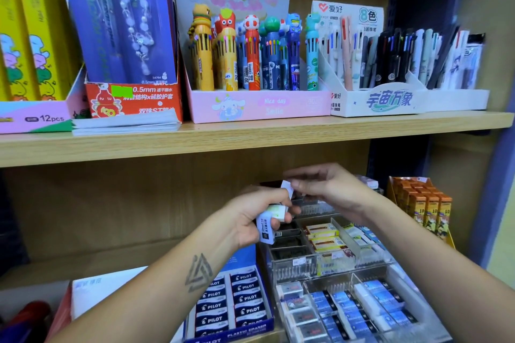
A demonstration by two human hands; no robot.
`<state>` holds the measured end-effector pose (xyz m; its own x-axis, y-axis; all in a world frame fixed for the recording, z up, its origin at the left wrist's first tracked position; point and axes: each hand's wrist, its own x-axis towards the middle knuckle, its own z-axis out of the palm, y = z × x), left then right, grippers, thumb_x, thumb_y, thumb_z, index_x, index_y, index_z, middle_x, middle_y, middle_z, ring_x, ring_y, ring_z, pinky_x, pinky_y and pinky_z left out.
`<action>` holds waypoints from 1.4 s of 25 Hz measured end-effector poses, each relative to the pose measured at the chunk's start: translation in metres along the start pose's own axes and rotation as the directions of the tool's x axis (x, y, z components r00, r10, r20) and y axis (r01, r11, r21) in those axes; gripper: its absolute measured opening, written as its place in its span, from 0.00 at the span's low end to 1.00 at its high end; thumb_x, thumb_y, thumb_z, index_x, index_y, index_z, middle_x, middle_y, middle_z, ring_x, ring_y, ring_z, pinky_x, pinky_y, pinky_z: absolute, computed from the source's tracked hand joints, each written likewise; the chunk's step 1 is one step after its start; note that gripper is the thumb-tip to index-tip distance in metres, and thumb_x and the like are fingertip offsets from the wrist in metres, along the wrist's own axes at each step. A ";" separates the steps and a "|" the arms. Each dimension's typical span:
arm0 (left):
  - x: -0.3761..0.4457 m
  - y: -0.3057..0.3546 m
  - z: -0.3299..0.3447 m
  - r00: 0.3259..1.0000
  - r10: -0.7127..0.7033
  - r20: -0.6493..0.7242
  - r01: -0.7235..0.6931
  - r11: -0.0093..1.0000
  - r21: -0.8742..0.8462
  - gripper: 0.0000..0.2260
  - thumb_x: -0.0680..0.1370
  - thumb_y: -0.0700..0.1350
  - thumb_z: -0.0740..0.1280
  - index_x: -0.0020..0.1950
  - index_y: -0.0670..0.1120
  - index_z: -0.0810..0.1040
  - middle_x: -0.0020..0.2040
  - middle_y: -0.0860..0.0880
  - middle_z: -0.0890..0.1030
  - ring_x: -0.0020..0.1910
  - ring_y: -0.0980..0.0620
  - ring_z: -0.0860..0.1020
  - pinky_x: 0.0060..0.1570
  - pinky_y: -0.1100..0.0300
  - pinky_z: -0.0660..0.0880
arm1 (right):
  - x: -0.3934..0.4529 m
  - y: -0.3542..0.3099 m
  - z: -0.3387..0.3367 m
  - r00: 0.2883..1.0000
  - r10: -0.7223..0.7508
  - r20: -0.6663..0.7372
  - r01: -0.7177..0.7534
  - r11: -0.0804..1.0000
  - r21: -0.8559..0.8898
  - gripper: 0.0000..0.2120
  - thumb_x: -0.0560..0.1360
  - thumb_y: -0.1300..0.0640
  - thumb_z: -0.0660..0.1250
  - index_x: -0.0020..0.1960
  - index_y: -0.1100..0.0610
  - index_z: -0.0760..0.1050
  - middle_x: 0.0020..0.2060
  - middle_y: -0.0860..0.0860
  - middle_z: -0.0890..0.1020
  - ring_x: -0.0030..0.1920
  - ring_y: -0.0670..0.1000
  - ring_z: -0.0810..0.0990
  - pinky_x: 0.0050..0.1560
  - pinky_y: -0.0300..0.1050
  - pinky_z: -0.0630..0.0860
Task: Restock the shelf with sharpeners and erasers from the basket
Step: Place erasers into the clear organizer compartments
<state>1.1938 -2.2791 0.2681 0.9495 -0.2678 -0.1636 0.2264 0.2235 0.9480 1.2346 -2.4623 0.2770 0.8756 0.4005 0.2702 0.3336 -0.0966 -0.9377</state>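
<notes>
— What did the left hand (pixel 252 214) have?

— It was curled around a few small erasers (pixel 269 221), white ones in printed sleeves, gripped as a bundle above the lower shelf (pixel 83 264), over the back end of the clear divided tray (pixel 331 267).

— And the right hand (pixel 323 189)?

— It was just beside the left, a little higher and further back. Its thumb and fingers pinched a small white piece (pixel 287 188); it looked like another eraser or its wrapper, but I could not tell which. The two hands nearly touched at that point.

— Where was the stock sitting?

— The tray stood toward the right end of the lower shelf. Its rear compartments held yellow-and-white packs (pixel 324 237), the front ones blue-sleeved erasers (pixel 370 303). Touching the tray's left side stood an open blue box of Pilot erasers (pixel 231 301), at the shelf's front edge. Orange boxes (pixel 426 206) stood at the far right, behind the tray.

— Anything on the upper shelf (pixel 250 133)?

— Display boxes in a row along its front edge: a pink one with cartoon-topped pens (pixel 250 56) in the middle, a white one with slim pens (pixel 390 58) to its right, a purple pen pack (pixel 122 17) and yellow cartons (pixel 30 44) toward the left end.
</notes>
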 end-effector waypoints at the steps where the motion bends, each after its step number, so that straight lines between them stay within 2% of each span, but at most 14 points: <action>1: -0.002 -0.001 -0.002 1.000 -0.012 0.007 0.012 1.000 -0.028 0.07 0.76 0.32 0.64 0.53 0.38 0.77 0.47 0.35 0.80 0.27 0.53 0.75 0.18 0.69 0.67 | -0.003 0.000 0.002 1.000 -0.017 0.026 0.016 1.000 0.023 0.12 0.74 0.65 0.71 0.56 0.59 0.82 0.46 0.57 0.86 0.46 0.52 0.84 0.48 0.44 0.80; 5: -0.007 -0.007 -0.012 0.998 -0.069 -0.004 0.068 0.982 -0.178 0.09 0.77 0.35 0.65 0.56 0.35 0.77 0.45 0.34 0.81 0.25 0.54 0.76 0.17 0.70 0.68 | -0.018 0.003 0.000 0.997 -0.028 -0.078 0.038 0.991 0.129 0.11 0.70 0.73 0.72 0.51 0.64 0.81 0.43 0.61 0.84 0.42 0.55 0.83 0.46 0.45 0.82; 8: -0.010 -0.012 -0.012 0.996 -0.075 -0.042 0.066 0.980 -0.188 0.06 0.77 0.36 0.67 0.53 0.36 0.78 0.40 0.37 0.80 0.23 0.54 0.76 0.16 0.69 0.68 | -0.031 0.010 0.003 0.994 -0.056 -0.090 0.064 0.994 0.090 0.10 0.69 0.75 0.72 0.47 0.65 0.80 0.44 0.60 0.84 0.42 0.56 0.84 0.46 0.45 0.82; 10: -0.012 -0.013 -0.007 0.994 -0.010 -0.110 -0.004 0.992 -0.129 0.03 0.76 0.33 0.68 0.48 0.38 0.80 0.40 0.37 0.81 0.23 0.53 0.76 0.16 0.68 0.68 | -0.035 0.011 0.005 0.993 -0.079 -0.089 0.082 0.996 0.041 0.09 0.68 0.75 0.73 0.43 0.64 0.80 0.47 0.58 0.85 0.44 0.53 0.85 0.46 0.41 0.80; 13: -0.012 -0.012 0.002 0.960 0.179 -0.218 -0.160 0.982 0.102 0.07 0.72 0.30 0.72 0.47 0.38 0.83 0.42 0.36 0.84 0.25 0.50 0.78 0.18 0.67 0.69 | -0.038 0.005 0.000 0.992 -0.098 -0.075 0.088 0.988 -0.127 0.09 0.68 0.70 0.76 0.44 0.62 0.79 0.47 0.58 0.85 0.45 0.49 0.84 0.46 0.39 0.79; 16: -0.008 -0.008 0.012 0.934 0.276 -0.227 -0.221 0.945 0.240 0.08 0.71 0.30 0.74 0.47 0.39 0.84 0.43 0.36 0.85 0.25 0.48 0.79 0.19 0.65 0.70 | -0.035 -0.002 -0.006 0.980 -0.186 -0.065 0.143 0.901 -0.411 0.10 0.68 0.67 0.78 0.46 0.61 0.80 0.44 0.55 0.85 0.43 0.47 0.83 0.48 0.41 0.79; 21: -0.001 -0.006 0.018 0.946 0.244 -0.212 -0.209 0.962 0.175 0.11 0.71 0.30 0.73 0.52 0.40 0.83 0.44 0.35 0.85 0.26 0.48 0.79 0.19 0.65 0.71 | -0.034 -0.004 -0.015 0.965 -0.247 -0.087 0.160 0.819 -0.551 0.14 0.68 0.66 0.78 0.47 0.52 0.80 0.43 0.46 0.83 0.42 0.39 0.81 0.47 0.35 0.78; 25: 0.004 -0.014 0.024 0.946 0.218 -0.239 -0.167 0.962 0.214 0.07 0.71 0.30 0.73 0.48 0.36 0.82 0.39 0.35 0.84 0.23 0.49 0.78 0.18 0.66 0.69 | -0.042 0.002 -0.018 0.979 -0.173 -0.107 0.100 0.867 -0.488 0.16 0.68 0.68 0.77 0.52 0.54 0.81 0.47 0.48 0.84 0.47 0.42 0.83 0.51 0.37 0.80; 27: 0.006 -0.020 0.033 0.940 0.227 -0.255 -0.169 0.958 0.231 0.07 0.70 0.29 0.74 0.46 0.36 0.81 0.38 0.35 0.83 0.23 0.49 0.78 0.18 0.65 0.69 | -0.046 0.007 -0.016 0.962 -0.127 -0.241 0.002 0.887 -0.461 0.14 0.69 0.67 0.76 0.54 0.58 0.80 0.46 0.53 0.85 0.45 0.48 0.85 0.48 0.41 0.81; 28: 0.007 -0.024 0.040 0.936 0.237 -0.259 -0.176 0.955 0.238 0.08 0.70 0.29 0.74 0.45 0.36 0.80 0.37 0.36 0.83 0.23 0.49 0.78 0.19 0.65 0.69 | -0.051 0.009 -0.016 0.947 -0.062 -0.314 -0.058 0.931 -0.360 0.12 0.71 0.67 0.75 0.53 0.61 0.79 0.45 0.59 0.85 0.43 0.51 0.85 0.46 0.43 0.83; 30: 0.008 -0.030 0.058 0.929 0.267 -0.257 -0.198 0.944 0.264 0.09 0.70 0.29 0.74 0.45 0.38 0.78 0.35 0.38 0.82 0.22 0.50 0.77 0.19 0.66 0.68 | -0.062 0.007 -0.016 0.921 0.126 -0.370 -0.138 0.990 -0.007 0.07 0.74 0.71 0.70 0.51 0.66 0.78 0.45 0.67 0.83 0.42 0.58 0.85 0.47 0.48 0.84; 31: 0.008 -0.035 0.069 0.929 0.274 -0.249 -0.205 0.941 0.270 0.10 0.69 0.29 0.74 0.45 0.39 0.77 0.35 0.39 0.81 0.21 0.49 0.76 0.19 0.66 0.68 | -0.069 0.005 -0.020 0.914 0.188 -0.360 -0.159 0.981 0.110 0.05 0.74 0.71 0.69 0.50 0.67 0.78 0.43 0.66 0.84 0.41 0.58 0.84 0.48 0.49 0.84; 32: 0.008 -0.040 0.081 0.931 0.275 -0.238 -0.209 0.940 0.269 0.11 0.69 0.29 0.74 0.44 0.39 0.76 0.35 0.39 0.80 0.21 0.49 0.76 0.19 0.66 0.68 | -0.076 0.006 -0.027 0.908 0.218 -0.357 -0.181 0.974 0.133 0.05 0.74 0.68 0.71 0.50 0.67 0.79 0.41 0.64 0.84 0.41 0.57 0.83 0.49 0.50 0.84; 35: 0.005 -0.056 0.110 0.959 0.238 -0.155 -0.197 0.950 0.241 0.10 0.70 0.31 0.76 0.44 0.39 0.77 0.38 0.37 0.81 0.24 0.47 0.76 0.21 0.64 0.68 | -0.099 0.006 -0.048 0.880 0.264 -0.396 -0.252 0.964 0.082 0.09 0.72 0.62 0.76 0.49 0.66 0.81 0.35 0.57 0.84 0.34 0.51 0.81 0.45 0.48 0.83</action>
<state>1.1616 -2.3961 0.2438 0.9979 -0.0586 0.0263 -0.0240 0.0395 0.9989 1.1664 -2.5461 0.2554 0.9965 -0.0336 0.0764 0.0719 -0.1194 -0.9902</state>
